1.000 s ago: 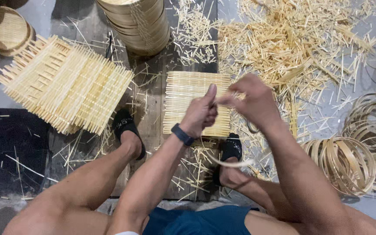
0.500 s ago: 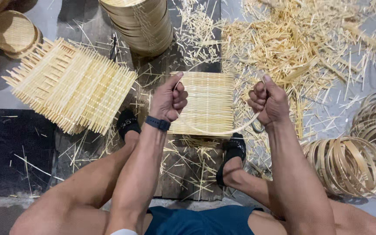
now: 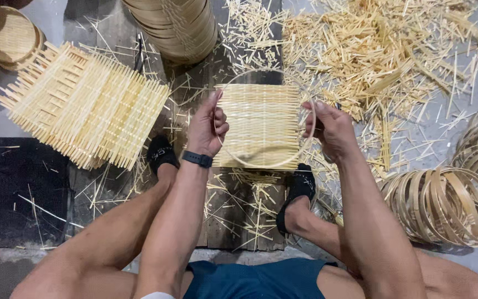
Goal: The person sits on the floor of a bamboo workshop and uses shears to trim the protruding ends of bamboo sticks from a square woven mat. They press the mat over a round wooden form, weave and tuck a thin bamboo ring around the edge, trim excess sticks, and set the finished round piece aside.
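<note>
On a floor [image 3: 17,210] strewn with bamboo slivers, the left hand [image 3: 207,127] and right hand [image 3: 332,130] grip opposite sides of a thin bamboo hoop [image 3: 261,166], holding it round above the woven mat [image 3: 258,124].

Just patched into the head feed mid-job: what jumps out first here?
Dead centre, the left hand and right hand hold a thin bamboo hoop open over a woven slat mat on the floor. A stack of similar mats lies at upper left, loose bamboo offcuts litter the upper right, and bamboo rings pile at the right.
</note>
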